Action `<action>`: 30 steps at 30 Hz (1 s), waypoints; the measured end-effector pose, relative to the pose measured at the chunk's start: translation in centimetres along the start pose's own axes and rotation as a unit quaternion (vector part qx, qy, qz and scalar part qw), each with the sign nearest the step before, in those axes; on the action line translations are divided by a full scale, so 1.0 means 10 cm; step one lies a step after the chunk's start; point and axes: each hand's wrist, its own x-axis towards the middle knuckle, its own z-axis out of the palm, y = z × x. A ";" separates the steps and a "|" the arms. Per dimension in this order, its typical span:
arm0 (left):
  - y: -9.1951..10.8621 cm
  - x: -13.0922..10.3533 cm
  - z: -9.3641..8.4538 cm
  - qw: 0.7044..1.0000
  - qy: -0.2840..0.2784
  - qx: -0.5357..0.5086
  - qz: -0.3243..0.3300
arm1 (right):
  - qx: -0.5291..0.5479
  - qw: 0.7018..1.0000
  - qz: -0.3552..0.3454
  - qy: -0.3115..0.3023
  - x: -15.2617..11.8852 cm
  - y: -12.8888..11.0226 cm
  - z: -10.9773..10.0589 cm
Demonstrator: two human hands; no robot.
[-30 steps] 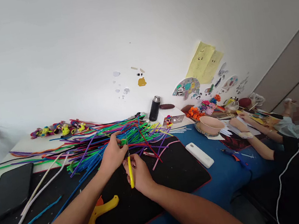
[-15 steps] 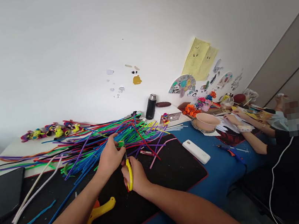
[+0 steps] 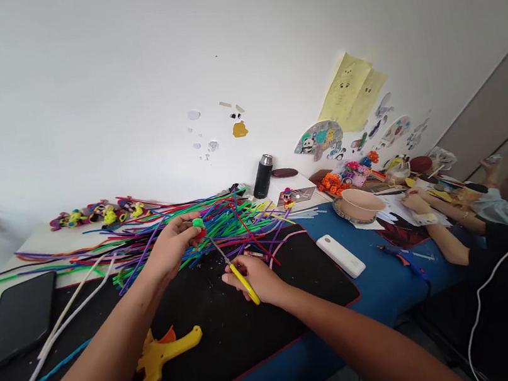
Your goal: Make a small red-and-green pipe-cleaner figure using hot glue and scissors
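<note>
Between the fingertips of my left hand [image 3: 179, 238] is a small fuzzy green and red piece [image 3: 199, 225], perhaps made of pipe cleaner. My right hand [image 3: 258, 278] grips a pair of scissors [image 3: 243, 281] with yellow handles, its blades pointing up and left toward that piece, just below it. Behind both hands spreads a large heap of coloured pipe cleaners [image 3: 221, 224]. On the black mat [image 3: 219, 342] in front of me lies a yellow glue gun [image 3: 173, 350] with an orange trigger, partly beside my left forearm.
A tablet [image 3: 18, 321] lies at left, small fuzzy figures [image 3: 105, 214] behind it. A black flask [image 3: 263, 176], white box [image 3: 293, 190], power bank [image 3: 341, 256], pink bowl [image 3: 363, 203] and blue glue gun [image 3: 405, 260] sit rightward. A co-worker's hands [image 3: 415, 201] work at far right.
My hands have moved apart. The scissors have swung away from the fuzzy piece and now tilt left; my left hand has risen slightly with the piece. The view has shifted a little.
</note>
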 end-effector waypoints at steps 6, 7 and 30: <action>0.02 -0.05 0.06 0.997 -0.023 -0.056 -0.042 | -0.421 0.903 -0.069 -0.056 -0.21 -0.29 -0.12; 0.03 -0.06 0.07 0.997 -0.027 -0.061 -0.048 | -0.437 0.894 -0.074 -0.068 -0.23 -0.33 -0.12; -0.02 -0.08 0.01 0.990 -0.076 -0.011 -0.115 | 0.035 0.993 -0.114 -0.010 0.25 -0.18 -0.29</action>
